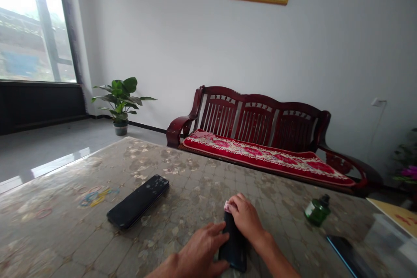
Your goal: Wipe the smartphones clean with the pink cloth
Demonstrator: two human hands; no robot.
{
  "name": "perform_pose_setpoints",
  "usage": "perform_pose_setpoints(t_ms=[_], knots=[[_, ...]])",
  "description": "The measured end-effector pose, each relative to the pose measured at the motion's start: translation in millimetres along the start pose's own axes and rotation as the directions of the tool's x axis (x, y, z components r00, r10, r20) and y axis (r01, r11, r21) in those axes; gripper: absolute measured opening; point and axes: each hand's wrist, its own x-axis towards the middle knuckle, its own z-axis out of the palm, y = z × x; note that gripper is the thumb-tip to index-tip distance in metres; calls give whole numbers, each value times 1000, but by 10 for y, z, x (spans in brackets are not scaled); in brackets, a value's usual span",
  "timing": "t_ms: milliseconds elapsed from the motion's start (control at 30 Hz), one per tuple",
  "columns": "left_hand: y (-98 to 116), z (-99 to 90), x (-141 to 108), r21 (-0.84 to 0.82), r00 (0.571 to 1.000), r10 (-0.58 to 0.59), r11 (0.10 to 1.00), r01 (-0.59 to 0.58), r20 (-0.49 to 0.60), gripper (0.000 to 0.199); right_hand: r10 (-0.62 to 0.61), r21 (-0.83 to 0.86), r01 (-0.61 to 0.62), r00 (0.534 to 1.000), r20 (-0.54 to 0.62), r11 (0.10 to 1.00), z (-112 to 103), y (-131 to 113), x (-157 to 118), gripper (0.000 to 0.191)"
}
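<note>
A dark, narrow, flat oblong object [233, 243] lies lengthwise on the patterned tablecloth in front of me; its exact kind is not clear. Along its left side is my left hand [203, 247], thumb near the close end and fingers on the edge, holding it. My right hand [244, 217] curls over its far end, pinching a small crumpled pinkish-white cloth or tissue [227, 206] against it. To the left rests a separate black oblong case-like object [138, 202] with light marks on its far end.
Coloured rubber bands [94, 196] lie on the table [176, 221] at left. On the right are a green bottle [317, 210] with a black top, a phone [348, 254] and a clear plastic box [387, 239]. Beyond stand a wooden bench [257, 117] and a potted plant [120, 104].
</note>
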Motion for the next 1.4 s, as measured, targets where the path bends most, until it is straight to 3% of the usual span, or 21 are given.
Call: perform_pose_setpoints(t_ms=[200,433,700,967,1200,1400], knots=[[57,-55,36,17,1000,17,1000,-17,6,27,-67,13,66,996,66,998,-43,-61,-226,18],[38,-42,9,40,1000,18,999,-19,24,47,25,-66,-28,999,-47,997,5,-61,33,14],[87,-100,35,31,999,39,999,-39,13,29,-27,56,23,997,75,998,-54,-107,-245,19],[25,-38,-1,52,999,29,998,-30,24,49,54,-51,-56,998,-42,997,-48,-6,6,15],[47,-27,16,46,999,33,998,-33,-4,35,0,21,-2,996,85,1000,-106,9,-257,14],[30,5,10,76,1000,7,997,-7,-3,50,48,-66,-48,999,-1,997,-152,137,-156,17]])
